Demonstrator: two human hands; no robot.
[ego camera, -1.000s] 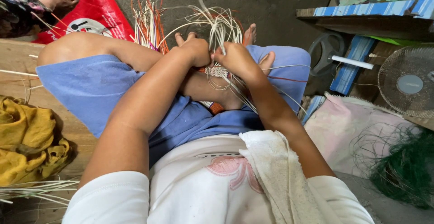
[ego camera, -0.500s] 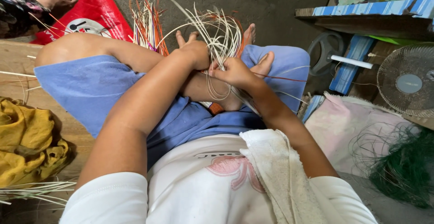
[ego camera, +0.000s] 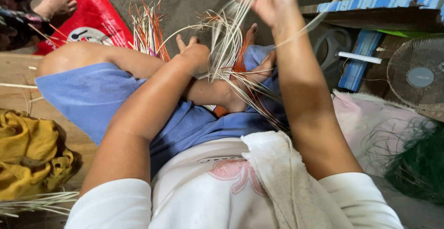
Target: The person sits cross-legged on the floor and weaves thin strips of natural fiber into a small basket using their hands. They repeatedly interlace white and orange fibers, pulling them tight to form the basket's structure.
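My right hand (ego camera: 268, 0), raised, pinches thin pale springy reed strands (ego camera: 231, 39) that feel light and bend easily, while my left hand (ego camera: 196, 55) closes its fingers on the small woven start (ego camera: 226, 74) above my lap.

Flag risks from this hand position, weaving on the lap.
1. The right hand is raised high, pulling pale strips taut; a strip could snap or slip from the grip.
2. The left hand alone pins the woven piece on the lap; the pull could loosen the weave.
3. Loose strip ends fan out near the foot and may tangle.
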